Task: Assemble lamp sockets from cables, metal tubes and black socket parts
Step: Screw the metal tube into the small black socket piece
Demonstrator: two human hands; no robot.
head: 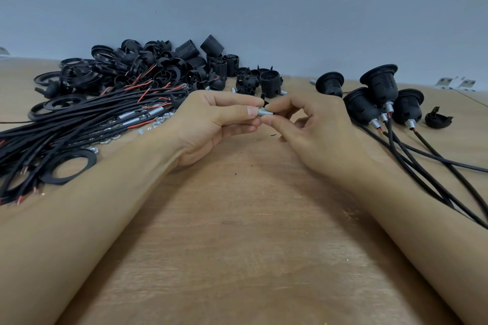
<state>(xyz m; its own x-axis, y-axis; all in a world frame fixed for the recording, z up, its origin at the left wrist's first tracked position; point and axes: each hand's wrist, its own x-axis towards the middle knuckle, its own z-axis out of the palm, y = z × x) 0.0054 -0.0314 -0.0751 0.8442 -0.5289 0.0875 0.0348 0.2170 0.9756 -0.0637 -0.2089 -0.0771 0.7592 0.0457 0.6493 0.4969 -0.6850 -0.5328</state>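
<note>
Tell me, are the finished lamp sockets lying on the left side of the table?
No, the finished sockets with their cables sit on the right, while loose cables and black parts pile up on the left.

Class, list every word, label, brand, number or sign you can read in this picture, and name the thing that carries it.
None can be read.
The black socket parts, cables, finished sockets and the metal tube pinched between the left hand and right hand show no print.
The small pale pieces by the wall are too small and blurred to tell.
</note>
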